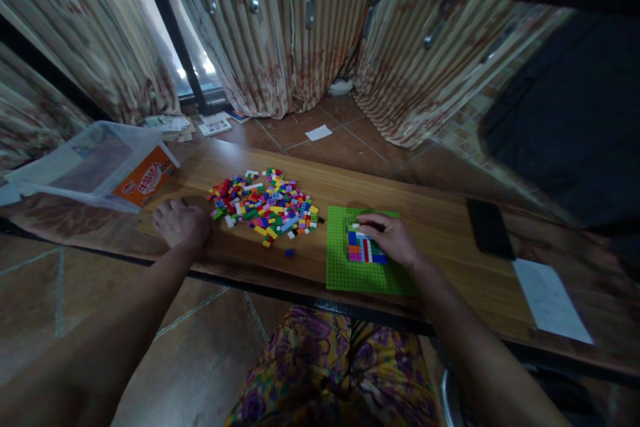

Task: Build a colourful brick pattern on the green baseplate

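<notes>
My left hand (181, 223) lies palm down on the wooden board, fingers stretched out, just left of a heap of loose building bricks (273, 203) in many colours. To the right of the heap lies a green studded baseplate (337, 273). A patch of blue, orange, pink, red and white bricks (356, 252) is fixed on it. Over this patch my right hand (389, 235) reaches in, thumb and fingers closed on a small building brick at its far edge. The fingers mostly hide that brick. One blue brick (289, 253) lies alone near the front edge.
A clear plastic box (95, 167) with an orange label stands at the board's left end. On the right are a black phone (490, 229) and a white sheet of paper (553, 300). Striped curtains (320, 47) hang behind the tiled floor.
</notes>
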`<action>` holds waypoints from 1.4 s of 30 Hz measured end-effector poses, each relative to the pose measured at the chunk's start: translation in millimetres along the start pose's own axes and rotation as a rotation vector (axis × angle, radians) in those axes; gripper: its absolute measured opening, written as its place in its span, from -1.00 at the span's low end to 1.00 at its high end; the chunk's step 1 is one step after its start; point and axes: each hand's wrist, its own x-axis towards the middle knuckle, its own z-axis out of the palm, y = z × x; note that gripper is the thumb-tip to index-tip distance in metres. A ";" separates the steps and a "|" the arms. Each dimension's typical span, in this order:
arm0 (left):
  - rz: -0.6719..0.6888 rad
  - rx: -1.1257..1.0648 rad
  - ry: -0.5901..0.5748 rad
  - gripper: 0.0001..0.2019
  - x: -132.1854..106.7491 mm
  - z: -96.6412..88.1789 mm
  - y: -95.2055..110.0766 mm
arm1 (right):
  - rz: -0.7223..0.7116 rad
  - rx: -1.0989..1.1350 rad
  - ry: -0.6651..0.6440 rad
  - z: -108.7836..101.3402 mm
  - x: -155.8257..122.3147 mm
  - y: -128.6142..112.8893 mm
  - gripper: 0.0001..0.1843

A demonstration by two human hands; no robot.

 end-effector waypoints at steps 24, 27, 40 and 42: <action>-0.013 0.059 -0.051 -0.53 1.0 -6.9 6.0 | -0.085 -0.006 0.116 24.6 1.0 -7.2 -0.82; -0.006 0.069 -0.067 -0.52 0.2 -9.0 7.7 | -0.081 0.009 0.121 24.8 1.1 -8.0 -0.83; -0.001 0.061 -0.044 -0.51 1.6 -6.4 5.1 | -0.106 0.001 0.138 25.0 0.7 -8.2 -0.80; -0.005 0.056 -0.037 -0.52 1.2 -6.3 4.9 | -0.096 0.004 0.129 25.6 0.3 -7.8 -0.79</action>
